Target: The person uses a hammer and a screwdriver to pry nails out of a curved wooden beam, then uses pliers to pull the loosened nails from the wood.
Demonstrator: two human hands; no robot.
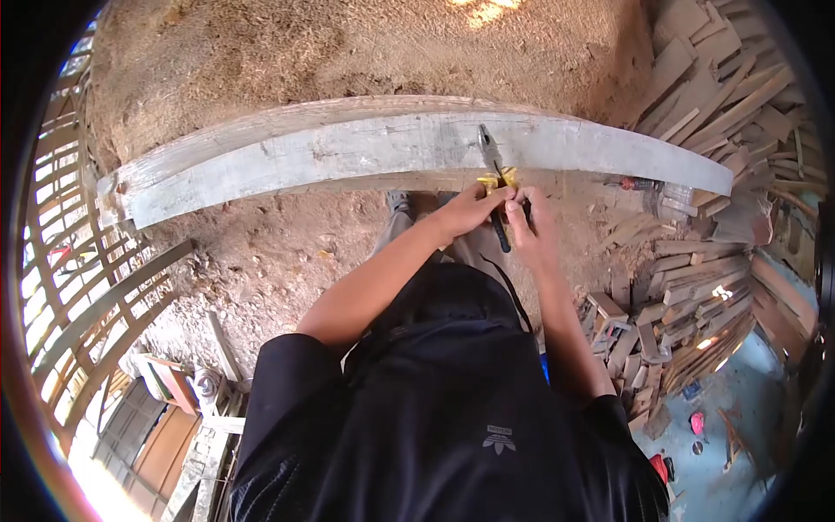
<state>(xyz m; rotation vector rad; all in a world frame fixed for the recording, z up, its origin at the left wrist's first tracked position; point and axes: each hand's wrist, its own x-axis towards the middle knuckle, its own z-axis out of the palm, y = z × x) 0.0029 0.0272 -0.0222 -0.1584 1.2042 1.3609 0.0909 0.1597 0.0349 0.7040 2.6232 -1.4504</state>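
Observation:
A pair of pliers (pixel 488 150) with grey jaws and yellow-and-black handles points away from me, its jaws above the pale plank (pixel 365 146). My left hand (pixel 472 210) is closed around the handle area, fingers meeting at the yellow part. Close against it is my right hand (pixel 532 223), its thumb and fingers curled together beside the dark handle. Whatever the right fingertips pinch is too small or too hidden to name. The long, grey-white plank runs across in front of me, and both hands are at its near edge.
A red-and-black handled tool (pixel 637 184) and a clear plastic container (pixel 675 202) sit near the plank's right end. Piled wood offcuts (pixel 696 283) fill the right side. A slatted wooden screen (pixel 65 226) stands left. Brown dirt (pixel 261 252) covers the ground.

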